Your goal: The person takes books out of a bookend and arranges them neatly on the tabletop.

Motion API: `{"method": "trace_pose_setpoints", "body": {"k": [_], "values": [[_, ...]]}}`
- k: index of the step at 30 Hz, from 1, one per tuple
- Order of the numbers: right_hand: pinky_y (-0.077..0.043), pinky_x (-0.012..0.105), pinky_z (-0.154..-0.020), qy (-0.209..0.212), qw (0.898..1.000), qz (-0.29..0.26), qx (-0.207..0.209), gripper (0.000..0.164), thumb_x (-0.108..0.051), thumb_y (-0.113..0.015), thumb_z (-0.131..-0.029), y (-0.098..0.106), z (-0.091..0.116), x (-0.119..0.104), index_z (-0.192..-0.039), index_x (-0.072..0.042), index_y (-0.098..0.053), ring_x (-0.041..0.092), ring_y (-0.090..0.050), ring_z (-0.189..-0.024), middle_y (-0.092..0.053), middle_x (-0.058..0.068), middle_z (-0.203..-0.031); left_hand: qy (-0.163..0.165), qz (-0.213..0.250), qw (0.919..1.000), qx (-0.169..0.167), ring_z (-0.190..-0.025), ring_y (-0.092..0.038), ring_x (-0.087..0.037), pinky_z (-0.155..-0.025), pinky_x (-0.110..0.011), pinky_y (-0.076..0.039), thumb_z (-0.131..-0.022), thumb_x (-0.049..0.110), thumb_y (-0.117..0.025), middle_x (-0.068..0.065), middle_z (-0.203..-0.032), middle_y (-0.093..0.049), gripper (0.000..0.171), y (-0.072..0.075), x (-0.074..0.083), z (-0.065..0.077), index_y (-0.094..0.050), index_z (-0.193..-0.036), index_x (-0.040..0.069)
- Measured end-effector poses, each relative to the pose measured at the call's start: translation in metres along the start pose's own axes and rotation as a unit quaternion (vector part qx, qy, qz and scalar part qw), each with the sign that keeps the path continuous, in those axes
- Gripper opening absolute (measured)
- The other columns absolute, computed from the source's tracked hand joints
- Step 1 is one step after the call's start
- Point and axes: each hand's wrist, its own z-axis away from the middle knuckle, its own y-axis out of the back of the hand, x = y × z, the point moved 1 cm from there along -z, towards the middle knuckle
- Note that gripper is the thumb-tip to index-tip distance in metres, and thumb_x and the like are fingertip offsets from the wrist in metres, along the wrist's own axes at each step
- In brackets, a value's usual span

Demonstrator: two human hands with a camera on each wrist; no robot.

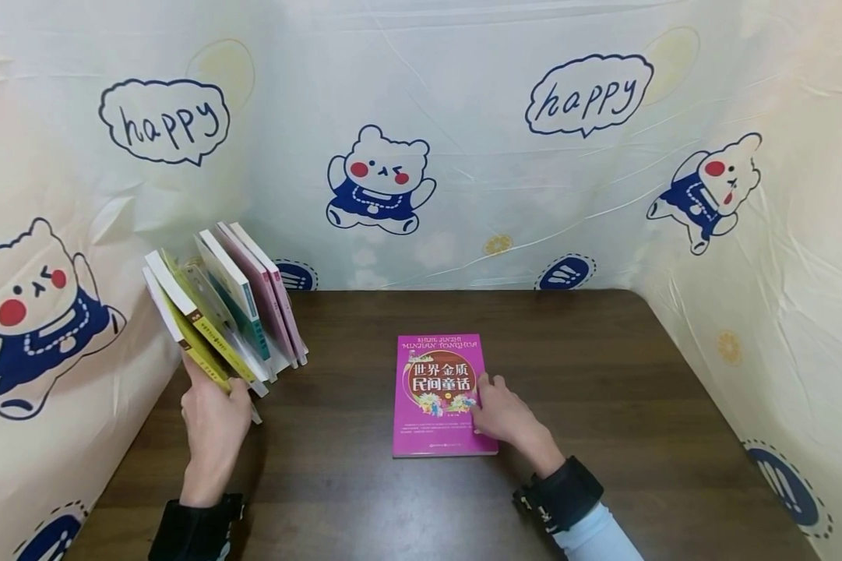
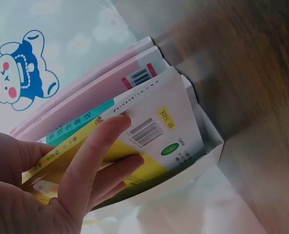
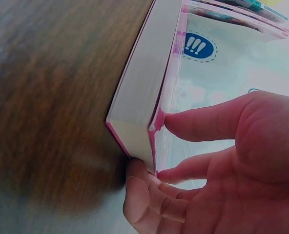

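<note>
A pink book with Chinese lettering lies flat on the table, cover up. My right hand pinches its right edge; in the right wrist view the thumb is on the cover side and other fingers reach the lower edge of the page block. On the left, several books stand in a leaning row. My left hand grips a yellow book at the near end of that row. The left wrist view shows fingers over the barcoded yellow-and-white cover, with the thumb by its spine.
Beyond the yellow books stand a teal-spined book and pink-covered books. A brown wooden table lies under everything. A pale printed cloth with cartoon bears hangs behind and at both sides.
</note>
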Motion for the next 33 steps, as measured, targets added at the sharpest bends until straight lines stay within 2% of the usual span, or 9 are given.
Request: {"method": "trace_pose_setpoints", "body": {"k": [6, 11, 18, 21, 28, 33], "values": [[-0.058, 0.049, -0.085, -0.002, 1.0, -0.002, 0.001, 0.079, -0.023, -0.07, -0.1, -0.001, 0.0, 0.001, -0.161, 0.007, -0.03, 0.035, -0.061, -0.105, -0.043, 0.031, -0.149, -0.014, 0.002, 0.9998, 0.013, -0.084, -0.068, -0.052, -0.047, -0.032, -0.045, -0.097, -0.002, -0.049, -0.041, -0.131, -0.058, 0.089, 0.002, 0.003, 0.002, -0.003, -0.17, 0.02], [-0.057, 0.05, -0.085, -0.002, 1.0, -0.003, 0.001, 0.079, -0.023, -0.07, -0.1, -0.001, -0.001, 0.001, -0.161, 0.007, -0.031, 0.036, -0.061, -0.105, -0.042, 0.032, -0.149, -0.025, 0.004, 0.9995, 0.017, -0.082, -0.067, -0.052, -0.047, -0.031, -0.045, -0.098, -0.002, -0.051, -0.04, -0.132, -0.057, 0.088, 0.005, 0.007, 0.003, -0.005, -0.17, 0.02], [-0.058, 0.05, -0.084, -0.001, 1.0, -0.003, -0.002, 0.078, -0.022, -0.071, -0.1, 0.0, -0.002, 0.0, -0.161, 0.008, -0.031, 0.036, -0.061, -0.106, -0.042, 0.032, -0.149, -0.02, 0.007, 0.9997, 0.014, -0.085, -0.067, -0.052, -0.048, -0.026, -0.044, -0.098, -0.003, -0.051, -0.039, -0.14, -0.054, 0.087, 0.009, 0.012, 0.006, -0.006, -0.169, 0.02], [-0.058, 0.049, -0.083, 0.0, 1.0, -0.003, -0.001, 0.078, -0.022, -0.071, -0.1, 0.0, -0.001, 0.0, -0.161, 0.008, -0.031, 0.036, -0.061, -0.104, -0.042, 0.032, -0.149, -0.026, 0.004, 0.9995, 0.02, -0.079, -0.065, -0.048, -0.046, -0.027, -0.043, -0.098, -0.003, -0.051, -0.039, -0.137, -0.056, 0.086, 0.011, 0.014, 0.008, -0.008, -0.169, 0.018], [-0.058, 0.048, -0.082, -0.001, 1.0, 0.0, -0.001, 0.078, -0.022, -0.07, -0.1, 0.0, -0.002, 0.0, -0.16, 0.008, -0.031, 0.035, -0.061, -0.104, -0.043, 0.031, -0.147, -0.022, -0.004, 0.9993, 0.029, -0.07, -0.06, -0.042, -0.045, -0.029, -0.039, -0.099, -0.002, -0.052, -0.035, -0.117, -0.061, 0.082, 0.013, 0.018, 0.012, -0.012, -0.168, 0.016], [-0.057, 0.046, -0.08, -0.001, 1.0, 0.001, -0.003, 0.078, -0.022, -0.07, -0.1, 0.0, -0.002, 0.0, -0.16, 0.009, -0.031, 0.034, -0.061, -0.101, -0.044, 0.031, -0.145, -0.025, -0.002, 0.9991, 0.033, -0.076, -0.065, -0.047, -0.044, -0.026, -0.04, -0.098, -0.003, -0.051, -0.039, -0.124, -0.06, 0.078, 0.016, 0.02, 0.016, -0.017, -0.166, 0.013]]}}
